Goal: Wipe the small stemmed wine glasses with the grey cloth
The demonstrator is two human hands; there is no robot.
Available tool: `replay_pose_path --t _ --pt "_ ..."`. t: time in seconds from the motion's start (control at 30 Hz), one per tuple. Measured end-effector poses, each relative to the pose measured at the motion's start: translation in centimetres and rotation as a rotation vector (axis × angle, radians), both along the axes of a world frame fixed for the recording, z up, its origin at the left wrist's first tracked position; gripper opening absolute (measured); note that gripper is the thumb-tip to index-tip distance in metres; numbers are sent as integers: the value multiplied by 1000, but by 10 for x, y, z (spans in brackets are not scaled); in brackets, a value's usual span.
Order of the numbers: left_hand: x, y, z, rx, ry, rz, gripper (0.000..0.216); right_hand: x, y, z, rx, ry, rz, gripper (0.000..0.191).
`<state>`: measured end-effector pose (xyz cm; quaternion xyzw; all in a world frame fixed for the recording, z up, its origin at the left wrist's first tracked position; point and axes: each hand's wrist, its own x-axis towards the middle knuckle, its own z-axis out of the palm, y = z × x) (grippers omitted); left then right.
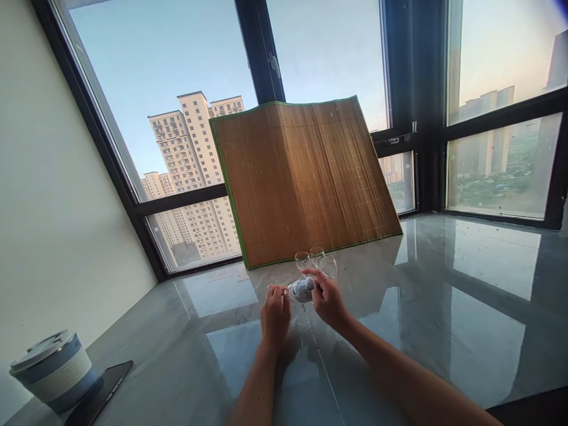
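Between my hands a clear glass (pixel 290 290), which looks like a small goblet, is held tilted on its side just above the grey counter. My left hand (pixel 276 310) is closed with its fingertips pinched on the glass's narrow left part. A bunched white-and-grey cloth (pixel 302 290) fills or covers the wider right end; whether all of it is inside I cannot tell. My right hand (pixel 327 297) has its fingers closed on the cloth, with the index finger stretched along the far side. Just beyond my hands stand several clear glasses (pixel 328 265), partly hidden by my right hand.
A brown bamboo mat (pixel 306 183) with green edging leans against the window behind the glasses. At the lower left, a lidded blue-and-white cup (pixel 55 370) stands beside a dark phone (pixel 104 393). The glossy counter (pixel 177 349) reflects the windows.
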<state>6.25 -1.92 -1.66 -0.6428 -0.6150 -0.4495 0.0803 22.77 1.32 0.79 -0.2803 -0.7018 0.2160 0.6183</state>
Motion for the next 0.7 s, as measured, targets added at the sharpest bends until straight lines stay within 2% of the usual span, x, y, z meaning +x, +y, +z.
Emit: replay_pose_path --t 0.07,0.2,0.3,0.4,0.47,0.53,0.6,0.7 --pt "-7 2 -1 21 -131 22 17 7 1 8 -51 103 -4 46" --pt "-25 7 -2 79 -561 123 12 30 14 24 -173 402 -79 38" --pt "-28 9 3 48 -684 112 15 39 24 27 -217 498 -112 36" --pt "-21 4 15 -65 -881 -75 29 34 24 24 -217 435 -94 39" --pt "-15 -2 25 -182 -1162 -324 39 27 20 22 -210 342 -75 43" --pt "-10 -7 33 -249 -1371 -493 41 20 16 20 -204 247 -50 46" --pt "-6 -10 38 -231 -1477 -535 38 14 13 17 -203 183 -4 47" --pt "-1 -10 39 -176 -1518 -506 37 8 13 11 -202 125 83 53"
